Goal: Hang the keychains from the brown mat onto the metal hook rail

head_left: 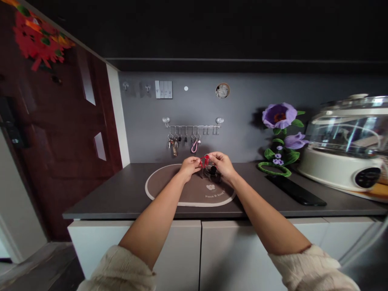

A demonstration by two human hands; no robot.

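Both my hands are stretched out over a brown oval mat (169,190) on a dark grey counter (115,194). My left hand (189,166) and my right hand (222,163) pinch a small red clip or ring (205,161) between them, fingers closed on it. A dark bunch of keys (212,173) hangs just below it, partly hidden by my right hand. On the wall behind is a metal hook rail (192,126) with several key sets (183,140) hanging from it.
A purple artificial flower (280,135) stands at the right, with a black phone (295,192) lying flat before it. A white cooker with a glass lid (345,149) fills the far right. A dark red door (60,133) is at left. White cabinet doors (182,246) sit below.
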